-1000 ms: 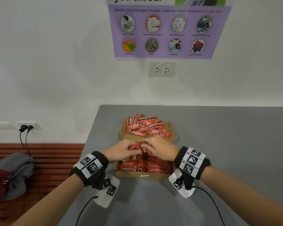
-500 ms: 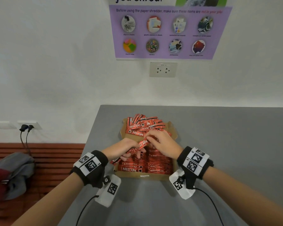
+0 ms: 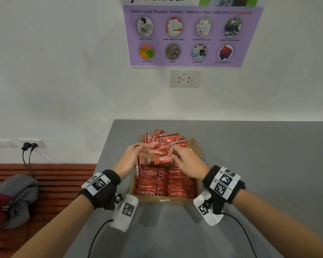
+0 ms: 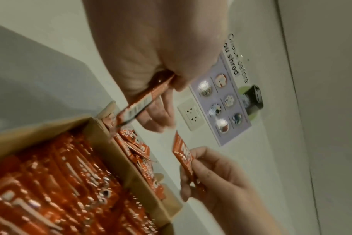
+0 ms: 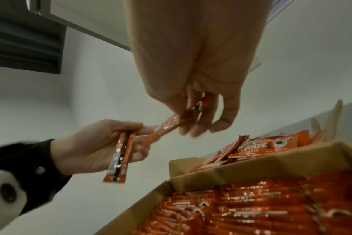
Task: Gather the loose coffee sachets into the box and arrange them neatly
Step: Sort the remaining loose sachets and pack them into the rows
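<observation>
An open cardboard box (image 3: 175,201) on the grey table holds two neat rows of red Nescafe sachets (image 3: 166,183). A loose pile of sachets (image 3: 164,141) lies on the box's far flap. My left hand (image 3: 140,155) hovers over the box's far left and grips a sachet (image 3: 138,165) that hangs on edge. In the right wrist view the same left hand (image 5: 135,139) grips it (image 5: 120,155). My right hand (image 3: 175,158) pinches another sachet (image 3: 164,159) at its end, level and label up, just above the rows, with its free end towards the left fingers (image 5: 145,129).
The table's left edge (image 3: 104,157) drops to a wooden bench (image 3: 54,183) with a grey and red bag (image 3: 11,198). A white wall with a socket (image 3: 185,79) and a purple poster (image 3: 190,36) stands behind. Bare grey tabletop (image 3: 268,164) stretches to the right of the box.
Both hands have moved from the middle of the box to its far end near the loose pile. The right hand now pinches a fresh sachet, and the left keeps its own.
</observation>
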`<act>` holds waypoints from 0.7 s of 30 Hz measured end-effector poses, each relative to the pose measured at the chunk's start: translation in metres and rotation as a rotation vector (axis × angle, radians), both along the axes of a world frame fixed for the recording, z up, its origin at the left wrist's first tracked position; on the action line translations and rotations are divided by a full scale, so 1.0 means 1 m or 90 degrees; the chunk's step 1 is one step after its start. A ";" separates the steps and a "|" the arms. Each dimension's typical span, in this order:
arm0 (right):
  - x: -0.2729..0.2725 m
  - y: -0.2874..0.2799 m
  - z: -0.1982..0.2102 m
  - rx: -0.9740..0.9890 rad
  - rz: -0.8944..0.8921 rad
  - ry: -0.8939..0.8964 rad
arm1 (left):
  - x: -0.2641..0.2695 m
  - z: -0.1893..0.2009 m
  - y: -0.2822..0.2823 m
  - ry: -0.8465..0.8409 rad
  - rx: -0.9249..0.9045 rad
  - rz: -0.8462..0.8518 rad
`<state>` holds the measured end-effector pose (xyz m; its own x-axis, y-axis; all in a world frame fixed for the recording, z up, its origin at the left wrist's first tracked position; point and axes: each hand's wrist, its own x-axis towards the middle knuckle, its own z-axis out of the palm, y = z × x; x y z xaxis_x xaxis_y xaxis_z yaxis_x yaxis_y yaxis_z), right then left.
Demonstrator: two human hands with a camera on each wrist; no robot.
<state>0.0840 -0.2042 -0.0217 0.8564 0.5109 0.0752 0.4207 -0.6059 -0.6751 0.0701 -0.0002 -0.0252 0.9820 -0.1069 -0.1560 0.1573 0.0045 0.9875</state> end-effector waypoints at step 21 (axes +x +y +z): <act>-0.002 0.011 0.000 0.132 0.069 0.076 | -0.017 0.015 0.002 -0.080 -0.023 -0.153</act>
<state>0.0821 -0.1935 -0.0216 0.8069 0.5840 0.0888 0.3849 -0.4056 -0.8291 0.0536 0.0019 -0.0098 0.9394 -0.3419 -0.0261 0.0342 0.0175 0.9993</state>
